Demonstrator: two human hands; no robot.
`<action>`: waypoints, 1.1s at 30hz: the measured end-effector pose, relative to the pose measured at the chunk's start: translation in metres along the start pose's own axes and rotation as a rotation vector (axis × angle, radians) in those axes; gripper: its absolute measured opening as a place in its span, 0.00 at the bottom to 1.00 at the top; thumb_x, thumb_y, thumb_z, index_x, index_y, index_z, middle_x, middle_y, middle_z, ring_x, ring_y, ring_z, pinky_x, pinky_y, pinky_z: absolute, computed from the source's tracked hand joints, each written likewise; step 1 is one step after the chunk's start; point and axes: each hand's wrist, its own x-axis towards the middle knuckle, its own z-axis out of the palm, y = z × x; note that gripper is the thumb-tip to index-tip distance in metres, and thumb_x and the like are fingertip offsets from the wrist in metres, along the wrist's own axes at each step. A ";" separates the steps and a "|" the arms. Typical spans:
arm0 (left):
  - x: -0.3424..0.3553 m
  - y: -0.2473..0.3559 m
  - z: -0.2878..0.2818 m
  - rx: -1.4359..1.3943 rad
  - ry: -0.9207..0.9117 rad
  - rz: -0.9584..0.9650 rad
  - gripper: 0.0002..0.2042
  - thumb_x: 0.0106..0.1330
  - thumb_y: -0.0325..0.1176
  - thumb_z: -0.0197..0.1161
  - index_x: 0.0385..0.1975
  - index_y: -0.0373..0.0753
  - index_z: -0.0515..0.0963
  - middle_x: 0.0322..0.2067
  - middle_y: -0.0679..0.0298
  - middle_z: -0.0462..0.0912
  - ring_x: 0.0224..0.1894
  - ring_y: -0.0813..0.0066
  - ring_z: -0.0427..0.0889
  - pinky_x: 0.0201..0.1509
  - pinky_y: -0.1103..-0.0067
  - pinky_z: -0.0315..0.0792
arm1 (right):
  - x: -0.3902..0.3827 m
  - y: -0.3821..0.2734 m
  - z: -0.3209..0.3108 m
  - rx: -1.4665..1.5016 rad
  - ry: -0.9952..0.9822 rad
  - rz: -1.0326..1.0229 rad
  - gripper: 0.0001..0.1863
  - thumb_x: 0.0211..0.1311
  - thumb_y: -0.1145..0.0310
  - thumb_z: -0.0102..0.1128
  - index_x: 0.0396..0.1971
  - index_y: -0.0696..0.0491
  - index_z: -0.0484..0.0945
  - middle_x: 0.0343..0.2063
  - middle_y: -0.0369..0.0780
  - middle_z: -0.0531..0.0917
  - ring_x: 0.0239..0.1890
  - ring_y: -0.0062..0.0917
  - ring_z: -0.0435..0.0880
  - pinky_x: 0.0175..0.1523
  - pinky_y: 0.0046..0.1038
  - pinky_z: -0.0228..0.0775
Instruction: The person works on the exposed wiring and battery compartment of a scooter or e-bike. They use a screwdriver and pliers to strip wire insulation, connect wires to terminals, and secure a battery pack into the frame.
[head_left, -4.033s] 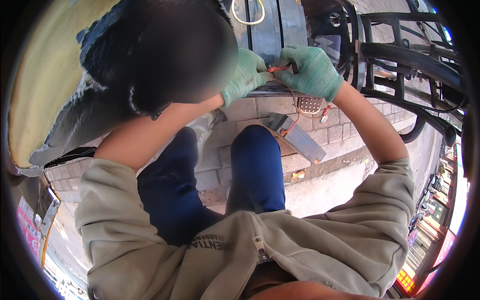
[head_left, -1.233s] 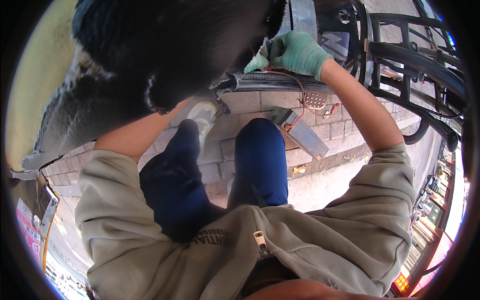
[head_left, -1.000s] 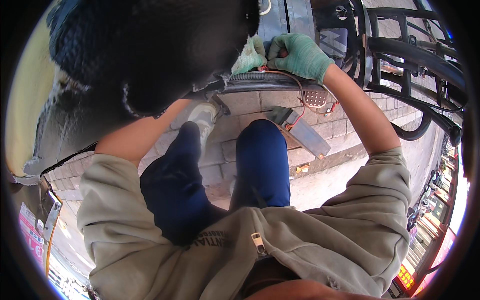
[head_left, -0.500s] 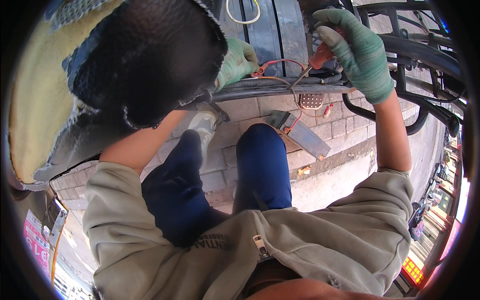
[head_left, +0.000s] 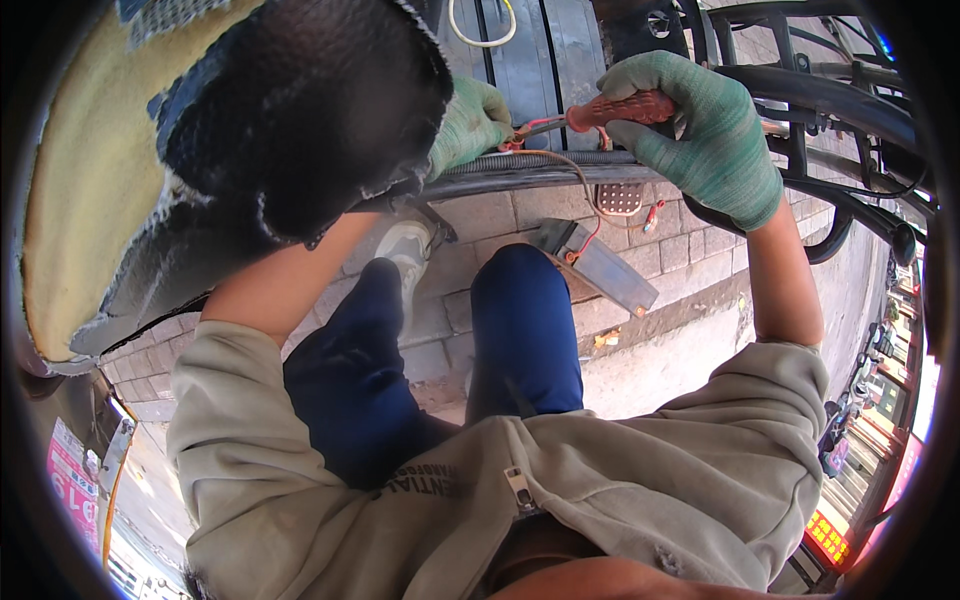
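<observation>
My right hand (head_left: 705, 140), in a green glove, grips a red-handled screwdriver (head_left: 615, 110), its shaft reaching left to a red wire terminal (head_left: 512, 140) on the dark grey batteries (head_left: 548, 75). My left hand (head_left: 470, 128), also gloved, has curled fingers at that terminal, pinching it; part of it is behind the torn black seat (head_left: 300, 120). A brown wire (head_left: 585, 188) hangs over the black frame edge along a corrugated sleeve.
Black tubular bars (head_left: 830, 100) fill the right. Exposed yellow foam (head_left: 75, 210) edges the seat at left. Below, a grey metal-cased block (head_left: 600, 270) with a red lead lies on paving (head_left: 525, 210), near a perforated pedal (head_left: 620, 198) and my knees.
My right hand has left the terminal area, moved right, and now holds the screwdriver, swung level toward the terminal since half a second ago. The seat flap has shifted left, uncovering the batteries.
</observation>
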 end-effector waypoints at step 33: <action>0.005 -0.025 0.008 -0.086 0.111 0.234 0.11 0.66 0.32 0.63 0.44 0.37 0.86 0.32 0.59 0.88 0.35 0.73 0.85 0.43 0.79 0.77 | 0.035 -0.049 -0.002 -0.705 -0.607 -0.088 0.10 0.68 0.64 0.62 0.40 0.54 0.77 0.37 0.44 0.84 0.39 0.37 0.87 0.43 0.35 0.80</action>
